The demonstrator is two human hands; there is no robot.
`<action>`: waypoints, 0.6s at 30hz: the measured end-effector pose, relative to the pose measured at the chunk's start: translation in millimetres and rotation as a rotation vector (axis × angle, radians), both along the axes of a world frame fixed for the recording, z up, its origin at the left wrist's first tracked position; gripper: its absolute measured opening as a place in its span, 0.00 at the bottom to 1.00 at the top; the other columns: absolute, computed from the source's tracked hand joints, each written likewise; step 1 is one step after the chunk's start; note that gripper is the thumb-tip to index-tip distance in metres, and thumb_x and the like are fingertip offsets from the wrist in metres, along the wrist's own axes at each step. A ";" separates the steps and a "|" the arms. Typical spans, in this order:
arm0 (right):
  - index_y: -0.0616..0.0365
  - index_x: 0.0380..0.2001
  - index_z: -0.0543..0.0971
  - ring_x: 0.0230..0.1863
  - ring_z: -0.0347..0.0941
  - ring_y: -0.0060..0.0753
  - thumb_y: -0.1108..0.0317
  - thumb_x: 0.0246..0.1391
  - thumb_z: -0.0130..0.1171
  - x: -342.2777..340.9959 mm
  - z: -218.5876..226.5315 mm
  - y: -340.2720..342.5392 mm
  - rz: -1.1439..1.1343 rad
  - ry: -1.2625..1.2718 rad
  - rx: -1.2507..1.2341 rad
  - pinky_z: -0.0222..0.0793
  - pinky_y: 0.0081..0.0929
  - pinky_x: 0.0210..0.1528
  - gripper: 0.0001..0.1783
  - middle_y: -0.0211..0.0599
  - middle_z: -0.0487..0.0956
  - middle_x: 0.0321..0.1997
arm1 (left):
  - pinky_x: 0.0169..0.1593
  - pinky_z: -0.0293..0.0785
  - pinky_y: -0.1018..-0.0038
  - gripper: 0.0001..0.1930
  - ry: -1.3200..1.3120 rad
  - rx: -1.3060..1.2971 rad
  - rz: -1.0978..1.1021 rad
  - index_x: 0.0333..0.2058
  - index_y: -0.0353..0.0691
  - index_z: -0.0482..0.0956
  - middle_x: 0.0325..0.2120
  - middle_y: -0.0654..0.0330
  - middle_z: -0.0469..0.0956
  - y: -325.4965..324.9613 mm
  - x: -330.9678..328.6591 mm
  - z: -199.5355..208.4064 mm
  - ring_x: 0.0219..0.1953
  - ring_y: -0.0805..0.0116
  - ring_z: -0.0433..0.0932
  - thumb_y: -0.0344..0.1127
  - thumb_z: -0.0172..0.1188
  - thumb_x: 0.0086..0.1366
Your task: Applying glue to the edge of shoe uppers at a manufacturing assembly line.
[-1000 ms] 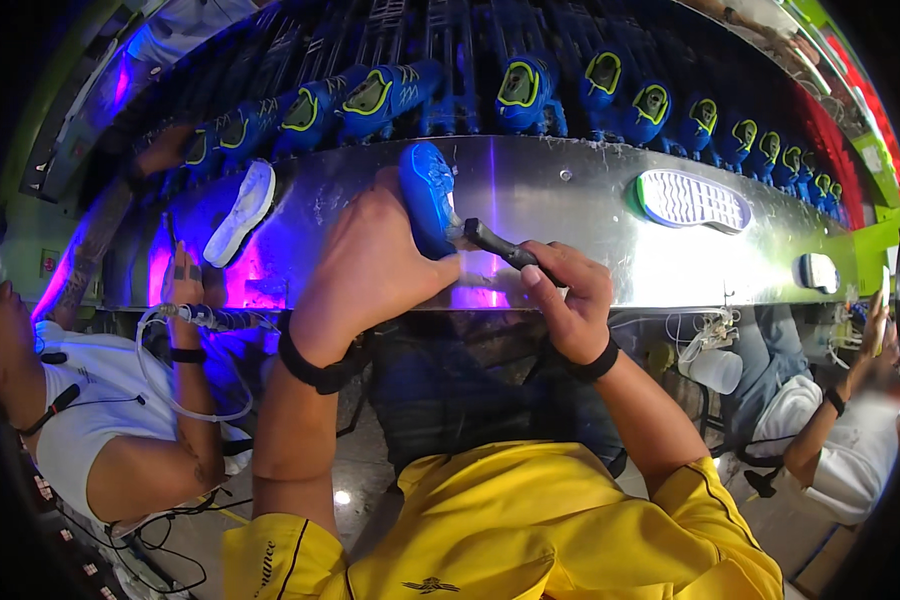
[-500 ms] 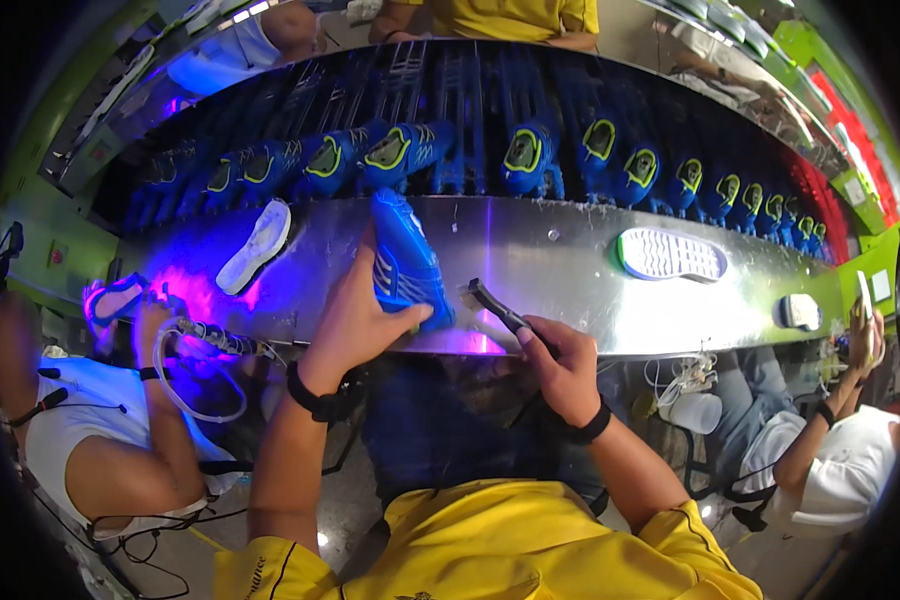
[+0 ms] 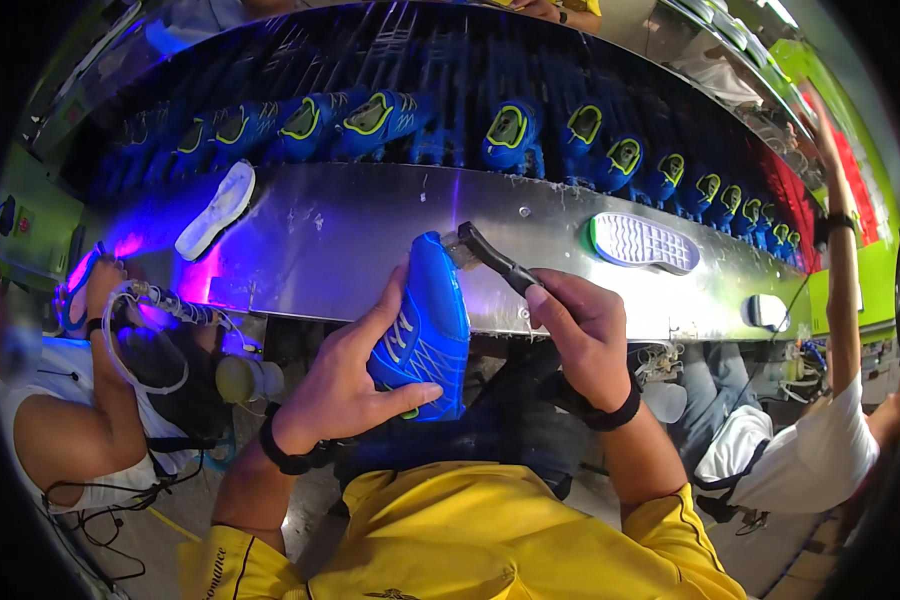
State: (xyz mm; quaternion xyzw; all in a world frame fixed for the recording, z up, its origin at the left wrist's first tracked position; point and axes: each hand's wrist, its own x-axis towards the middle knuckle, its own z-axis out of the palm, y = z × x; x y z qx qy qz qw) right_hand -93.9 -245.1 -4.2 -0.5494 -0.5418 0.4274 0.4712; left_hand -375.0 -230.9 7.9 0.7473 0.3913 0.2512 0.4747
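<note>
A blue shoe upper [image 3: 432, 320] with pale criss-cross lines is held on end by my left hand [image 3: 355, 385], its fingers behind and thumb across the lower side. My right hand [image 3: 585, 330] is closed round the dark handle of a brush [image 3: 495, 260]. The bristles sit at the top of the upper's right edge and appear to touch it. Both are just in front of the metal ledge [image 3: 350, 250]. A white sole [image 3: 217, 210] lies on the ledge to the left, and a white-and-grey treaded sole [image 3: 645, 243] with a green end to the right.
Several blue shoe uppers [image 3: 510, 135] with yellow-green collars stand in a row on a dark conveyor [image 3: 450, 80] beyond the ledge. A small white piece [image 3: 768, 312] lies at the ledge's right. White-shirted people sit on both sides, one by a hose [image 3: 175, 305].
My left hand has drawn the shoe upper nearer and turned it. The brush has come up against its top edge. The right-hand person's arm now reaches up toward the conveyor's far side.
</note>
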 end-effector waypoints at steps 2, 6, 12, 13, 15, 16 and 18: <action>0.69 0.46 0.85 0.28 0.73 0.21 0.69 0.66 0.64 0.5 5.9 -1.6 0.010 -0.025 0.023 0.68 0.24 0.32 0.13 0.35 0.81 0.26 | 0.73 0.64 0.61 0.60 0.009 0.014 -0.015 0.77 0.28 0.46 0.74 0.40 0.61 0.4 -1.0 2.6 0.74 0.51 0.67 0.40 0.79 0.57; 0.71 0.47 0.85 0.32 0.73 0.19 0.68 0.66 0.63 -0.9 10.8 -6.9 0.053 -0.062 -0.007 0.67 0.20 0.36 0.15 0.30 0.81 0.30 | 0.73 0.64 0.62 0.60 -0.041 -0.022 0.002 0.78 0.28 0.46 0.74 0.40 0.62 1.2 -7.2 -0.2 0.74 0.54 0.67 0.41 0.79 0.58; 0.69 0.45 0.86 0.34 0.82 0.30 0.69 0.64 0.66 -7.5 2.9 -16.0 0.078 0.065 -0.018 0.74 0.26 0.39 0.13 0.42 0.87 0.33 | 0.73 0.63 0.65 0.59 -0.139 -0.182 0.056 0.78 0.29 0.46 0.72 0.45 0.65 4.7 -10.1 8.3 0.72 0.63 0.66 0.40 0.79 0.59; 0.69 0.45 0.86 0.34 0.82 0.30 0.69 0.64 0.66 -8.9 2.2 -17.7 0.072 0.060 -0.008 0.74 0.26 0.39 0.13 0.42 0.87 0.33 | 0.73 0.63 0.66 0.59 -0.157 -0.235 0.070 0.78 0.29 0.46 0.72 0.47 0.65 6.8 -9.9 9.1 0.71 0.64 0.66 0.39 0.79 0.59; 0.69 0.46 0.86 0.35 0.82 0.32 0.69 0.64 0.66 -13.0 1.1 -21.1 0.062 0.049 0.012 0.74 0.26 0.40 0.13 0.43 0.87 0.34 | 0.72 0.63 0.67 0.58 -0.214 -0.310 0.093 0.78 0.30 0.47 0.71 0.49 0.66 9.4 -10.2 5.9 0.70 0.66 0.67 0.37 0.79 0.59; 0.68 0.46 0.85 0.34 0.82 0.33 0.70 0.64 0.66 -15.2 0.1 -22.0 0.057 0.015 0.041 0.74 0.27 0.40 0.13 0.44 0.87 0.33 | 0.72 0.64 0.67 0.58 -0.251 -0.326 0.104 0.78 0.30 0.47 0.71 0.50 0.67 10.8 -11.3 4.4 0.69 0.67 0.67 0.36 0.79 0.59; 0.68 0.46 0.85 0.33 0.81 0.35 0.71 0.63 0.66 -19.3 -3.7 -25.4 0.046 -0.054 0.100 0.73 0.27 0.39 0.12 0.45 0.85 0.32 | 0.71 0.65 0.68 0.57 -0.306 -0.384 0.126 0.78 0.31 0.48 0.70 0.53 0.67 13.2 -13.1 5.8 0.68 0.69 0.68 0.35 0.79 0.59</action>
